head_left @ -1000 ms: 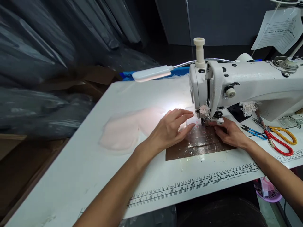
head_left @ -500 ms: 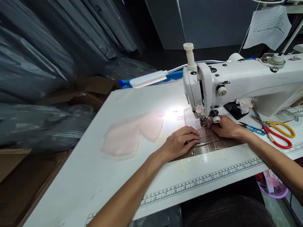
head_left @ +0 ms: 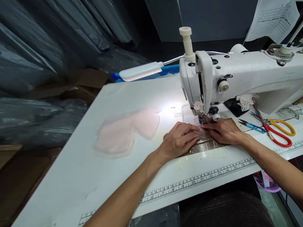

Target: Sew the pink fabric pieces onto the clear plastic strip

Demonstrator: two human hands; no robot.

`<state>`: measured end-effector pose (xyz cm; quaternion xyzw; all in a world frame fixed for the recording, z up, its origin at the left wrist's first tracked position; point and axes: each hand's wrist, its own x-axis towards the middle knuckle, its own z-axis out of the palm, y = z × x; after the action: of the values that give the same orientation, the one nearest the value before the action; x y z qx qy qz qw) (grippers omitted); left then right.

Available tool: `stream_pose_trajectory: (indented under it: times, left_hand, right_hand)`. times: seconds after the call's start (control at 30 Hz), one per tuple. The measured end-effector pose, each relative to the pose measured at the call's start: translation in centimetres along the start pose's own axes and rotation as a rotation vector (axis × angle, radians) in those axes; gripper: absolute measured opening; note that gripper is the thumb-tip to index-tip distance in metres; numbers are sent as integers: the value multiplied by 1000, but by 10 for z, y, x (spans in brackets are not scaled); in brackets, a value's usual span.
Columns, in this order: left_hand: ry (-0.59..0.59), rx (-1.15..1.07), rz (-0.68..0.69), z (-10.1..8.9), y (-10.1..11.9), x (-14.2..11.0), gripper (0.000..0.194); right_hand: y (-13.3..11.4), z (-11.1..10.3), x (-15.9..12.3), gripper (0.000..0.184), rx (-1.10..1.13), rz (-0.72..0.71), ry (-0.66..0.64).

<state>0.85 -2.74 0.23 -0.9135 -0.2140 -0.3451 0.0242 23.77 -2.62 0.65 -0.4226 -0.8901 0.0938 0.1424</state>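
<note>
A white sewing machine stands on the table, its presser foot low over a sheer strip with pink spots. My left hand lies to the left of the foot with its fingers stretched over the strip, partly covering it. From the right, my right hand rests flat with its index finger reaching to the strip just in front of the foot. Beneath both hands is a shiny brown sheet. A pale pink sheer cut piece lies on the table farther left.
Blue thread snips and scissors with red and yellow handles lie at the right. A lit lamp hangs over the table's back edge. A printed ruler runs along the front edge. Below the table is a purple basket.
My right hand has come out from beside the foot, and its index finger now reaches the strip in front of it. My left hand stays on the strip. The view has shifted slightly.
</note>
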Motion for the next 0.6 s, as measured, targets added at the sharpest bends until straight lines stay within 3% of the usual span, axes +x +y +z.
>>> stream_pose_trajectory:
  times: [0.43,0.6]
  left_hand:
    - [-17,-17,57,2,2,-2,16]
    - [-64,6,66,1,1,-1,19]
  right_hand:
    - [4,4,-2,38,56,0,24]
    - [9,6,-4,35,51,-94,9]
